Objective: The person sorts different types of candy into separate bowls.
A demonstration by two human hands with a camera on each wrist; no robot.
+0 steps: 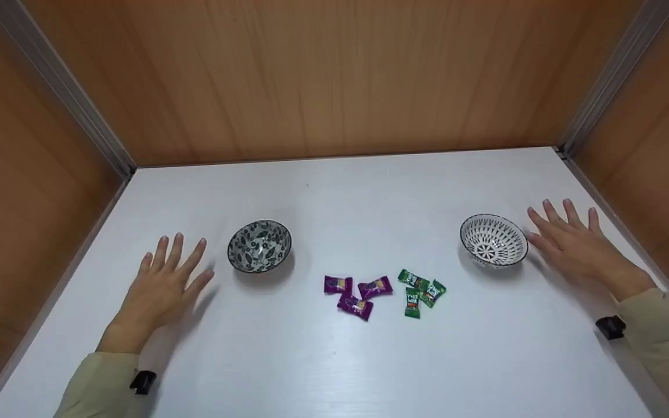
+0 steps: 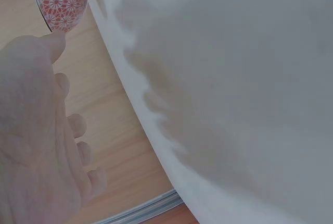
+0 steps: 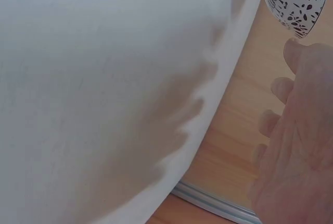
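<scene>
My left hand (image 1: 161,290) hovers over the table with spread fingers, left of a bowl (image 1: 259,247) with a dark leaf pattern inside. That bowl's outside (image 2: 60,0) shows red and white flowers in the left wrist view. On the far side, my right hand (image 1: 581,249) is spread too, its thumb close to the rim of a white bowl (image 1: 494,241) with black dashes inside. Both hands hold nothing. Between the bowls lie purple-wrapped candies (image 1: 355,306) in a loose group, and beside them green-wrapped candies (image 1: 412,302) that overlap one another.
The white table (image 1: 323,360) is enclosed by a wooden back panel (image 1: 334,81) and wooden side panels, joined by grey metal posts (image 1: 73,98) at the corners. Black bands (image 1: 143,382) sit at both wrists over light sleeves.
</scene>
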